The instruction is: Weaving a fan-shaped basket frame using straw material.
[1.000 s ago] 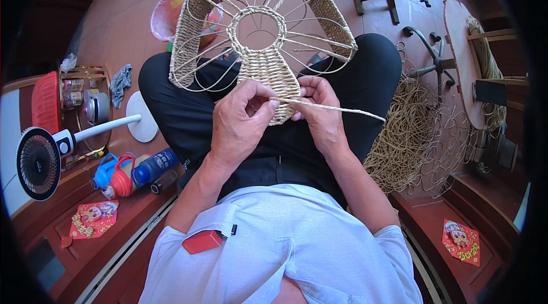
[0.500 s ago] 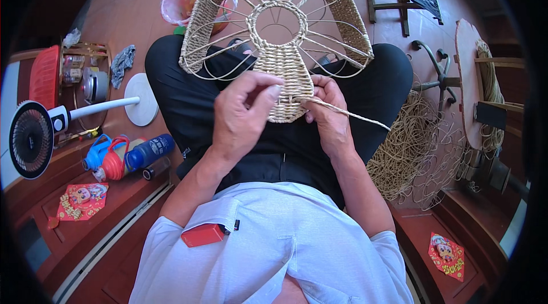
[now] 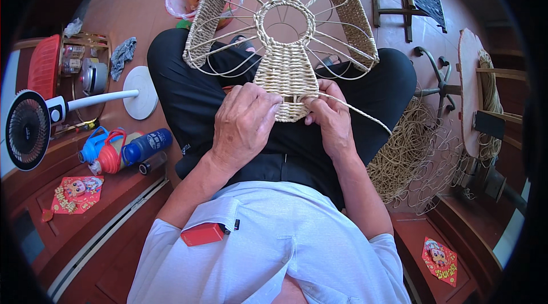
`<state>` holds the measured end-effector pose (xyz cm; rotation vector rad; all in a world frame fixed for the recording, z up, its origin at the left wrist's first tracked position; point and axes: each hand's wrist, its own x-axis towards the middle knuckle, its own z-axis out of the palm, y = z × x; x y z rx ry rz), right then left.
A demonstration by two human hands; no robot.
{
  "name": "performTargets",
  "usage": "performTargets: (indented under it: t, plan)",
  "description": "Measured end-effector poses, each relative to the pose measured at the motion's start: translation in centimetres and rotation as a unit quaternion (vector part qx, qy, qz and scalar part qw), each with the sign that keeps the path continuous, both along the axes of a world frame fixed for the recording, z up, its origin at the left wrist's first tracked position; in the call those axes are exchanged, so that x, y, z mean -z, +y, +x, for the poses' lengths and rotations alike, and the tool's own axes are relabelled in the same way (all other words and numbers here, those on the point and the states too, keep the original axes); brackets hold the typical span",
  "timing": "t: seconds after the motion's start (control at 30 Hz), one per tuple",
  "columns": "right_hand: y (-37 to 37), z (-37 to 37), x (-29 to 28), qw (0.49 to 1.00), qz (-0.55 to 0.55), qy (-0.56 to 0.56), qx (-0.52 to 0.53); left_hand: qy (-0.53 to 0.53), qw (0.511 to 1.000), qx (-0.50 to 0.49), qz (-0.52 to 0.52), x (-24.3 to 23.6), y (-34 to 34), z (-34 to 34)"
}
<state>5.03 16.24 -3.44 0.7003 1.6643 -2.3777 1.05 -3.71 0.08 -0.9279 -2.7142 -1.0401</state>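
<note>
Head view: a woven frame (image 3: 285, 42) rests across the knees of the seated person, its tapered panel (image 3: 287, 70) toward the body. The left hand (image 3: 242, 121) has its grip closed on the panel's lower left edge. The right hand (image 3: 330, 118) has its grip pinched at the lower right edge; a twisted cord (image 3: 365, 114) trails from there over the right thigh. A small gap shows in the weave between the hands. Loose cord (image 3: 399, 161) is heaped on the floor at right.
</note>
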Motion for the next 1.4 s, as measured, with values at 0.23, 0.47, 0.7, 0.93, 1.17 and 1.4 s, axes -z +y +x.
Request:
performTargets:
  t: [0.23, 0.47, 0.7, 0.93, 1.17, 1.4]
  plan:
    - [0.2, 0.0, 0.1, 0.999, -0.033, -0.005, -0.005, 0.008, 1.000, -0.009, -0.024, -0.2, 0.0, 0.5]
    - [1.1, -0.2, 0.0, 0.997, -0.065, -0.025, -0.036, -0.002, 1.000, -0.028, -0.004, 0.1, 0.3, 0.5]
    - [1.7, -0.4, -0.1, 0.992, -0.097, -0.056, -0.062, 0.008, 1.000, -0.023, 0.006, 0.3, 1.1, 0.5]
    - [1.8, -0.1, -0.1, 0.990, -0.096, -0.074, -0.071, -0.002, 1.000, -0.013, 0.002, 0.1, 1.3, 0.5]
    - [1.8, -0.1, -0.2, 0.987, -0.096, -0.078, -0.102, -0.004, 1.000, -0.010, -0.005, 0.1, 1.2, 0.5]
    - [1.6, -0.3, -0.3, 0.983, -0.134, -0.093, -0.087, -0.017, 1.000, -0.022, 0.010, 0.1, 1.5, 0.6]
